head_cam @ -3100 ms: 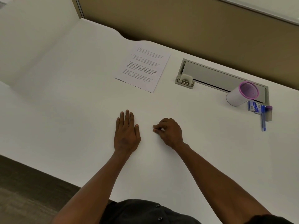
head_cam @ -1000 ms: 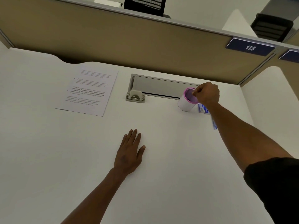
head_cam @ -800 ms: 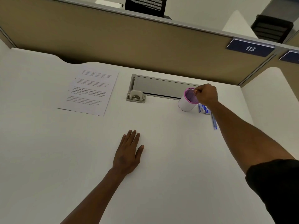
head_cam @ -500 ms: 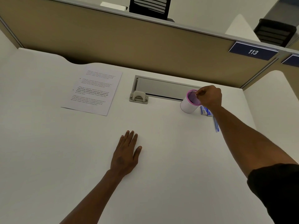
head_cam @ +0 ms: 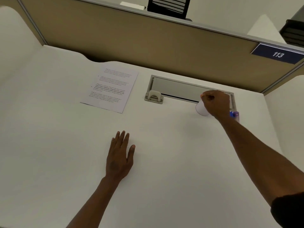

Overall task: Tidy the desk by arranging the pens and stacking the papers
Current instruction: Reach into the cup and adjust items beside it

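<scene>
A printed sheet of paper (head_cam: 111, 89) lies at the back of the white desk (head_cam: 164, 162), left of centre. A white pen cup (head_cam: 201, 110) stands at the back right, its mouth hidden under my right hand (head_cam: 216, 103). That hand's fingers are closed and pinched together right over the rim; whether they hold the rim or some small thing is hidden. Blue pens with a small packet (head_cam: 234, 115) lie just right of the cup, mostly behind my wrist. My left hand (head_cam: 120, 157) rests flat on the desk, fingers apart, holding nothing.
A grey cable flap (head_cam: 177, 88) with a latch (head_cam: 153, 97) is set into the desk behind the cup. A tan partition (head_cam: 148, 43) bearing a blue "113" sign (head_cam: 278, 54) closes off the back. White side panels stand left and right.
My right hand left the desk centre, reached the pen cup, and in the last half second slid left over its mouth. My left hand stayed flat.
</scene>
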A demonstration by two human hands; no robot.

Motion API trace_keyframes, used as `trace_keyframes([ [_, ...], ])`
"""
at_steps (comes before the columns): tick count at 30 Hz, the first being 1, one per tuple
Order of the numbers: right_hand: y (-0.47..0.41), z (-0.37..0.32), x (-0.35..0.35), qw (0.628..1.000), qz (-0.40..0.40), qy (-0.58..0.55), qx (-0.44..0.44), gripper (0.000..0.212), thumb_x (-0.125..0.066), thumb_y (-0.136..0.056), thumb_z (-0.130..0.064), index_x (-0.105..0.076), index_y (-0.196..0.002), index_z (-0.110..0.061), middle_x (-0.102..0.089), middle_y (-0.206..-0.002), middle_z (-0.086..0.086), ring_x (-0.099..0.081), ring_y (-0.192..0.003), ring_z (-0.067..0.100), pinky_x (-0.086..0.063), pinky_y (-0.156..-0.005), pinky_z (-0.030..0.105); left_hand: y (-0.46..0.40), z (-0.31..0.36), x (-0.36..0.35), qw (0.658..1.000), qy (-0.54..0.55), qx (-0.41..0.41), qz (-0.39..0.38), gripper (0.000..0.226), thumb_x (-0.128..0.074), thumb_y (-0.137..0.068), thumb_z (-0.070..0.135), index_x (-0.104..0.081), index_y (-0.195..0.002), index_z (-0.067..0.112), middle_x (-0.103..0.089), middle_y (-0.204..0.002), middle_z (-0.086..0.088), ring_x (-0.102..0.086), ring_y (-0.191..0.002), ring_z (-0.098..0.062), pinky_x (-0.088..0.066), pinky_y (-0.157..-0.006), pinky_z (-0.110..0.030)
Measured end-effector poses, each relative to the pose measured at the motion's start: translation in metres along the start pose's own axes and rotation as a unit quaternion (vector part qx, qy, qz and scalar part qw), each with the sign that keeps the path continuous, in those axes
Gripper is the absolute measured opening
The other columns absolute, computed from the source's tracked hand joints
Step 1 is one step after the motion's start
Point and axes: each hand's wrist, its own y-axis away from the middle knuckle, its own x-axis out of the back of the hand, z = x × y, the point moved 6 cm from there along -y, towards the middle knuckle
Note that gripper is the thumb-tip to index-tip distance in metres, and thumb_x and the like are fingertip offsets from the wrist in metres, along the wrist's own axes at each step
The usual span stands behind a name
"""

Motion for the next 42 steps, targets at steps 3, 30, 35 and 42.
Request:
trace_keyframes([
  [3, 0.051, -0.037, -0.043, 0.991, -0.086, -0.084, 0.06, 0.034, -0.066, -0.09, -0.037, -0.07, -0.113, -0.012, -0.072, -0.109, 0.007, -0.068, -0.097, 0.02, -0.053, -0.083, 0.03, 0.028, -0.04, 0.02, 0.997, -0.037, 0.061, 0.019, 0.063, -0.034, -0.101, 0.046, -0.033, -0.154, 0.012, -0.026, -0.163, -0.003, -0.007, -0.154, -0.012, -0.008, -0.126, -0.034],
  [30, 0.223, -0.194, -0.203, 0.932, -0.331, 0.012, 0.15, 0.082, -0.029, -0.098, -0.057, 0.003, -0.155, -0.008, 0.009, -0.164, 0.006, 0.013, -0.15, 0.015, 0.006, -0.122, 0.034, 0.121, -0.138, 0.076, 0.985, -0.124, 0.121, -0.021, 0.069, -0.023, -0.102, 0.054, -0.004, -0.16, 0.021, -0.001, -0.168, 0.0, 0.006, -0.155, -0.017, -0.005, -0.126, -0.041],
  [35, 0.289, -0.218, -0.198, 0.912, -0.329, 0.043, 0.239, 0.08, -0.02, -0.098, -0.06, 0.004, -0.155, -0.008, 0.012, -0.164, 0.006, 0.016, -0.15, 0.015, 0.006, -0.123, 0.033, 0.127, -0.141, 0.069, 0.98, -0.167, 0.108, -0.029, 0.07, -0.019, -0.102, 0.053, 0.0, -0.159, 0.018, 0.005, -0.168, -0.002, 0.009, -0.155, -0.021, -0.007, -0.126, -0.044],
  [42, 0.284, -0.214, -0.169, 0.909, -0.342, -0.194, 0.136, 0.064, -0.035, -0.101, -0.048, -0.011, -0.156, -0.024, -0.011, -0.163, -0.01, -0.01, -0.148, -0.001, -0.011, -0.12, 0.02, 0.172, -0.139, 0.125, 0.941, -0.004, 0.229, 0.25, 0.06, -0.037, -0.103, 0.048, -0.032, -0.154, 0.017, -0.024, -0.165, -0.002, -0.013, -0.154, -0.016, -0.011, -0.126, -0.037],
])
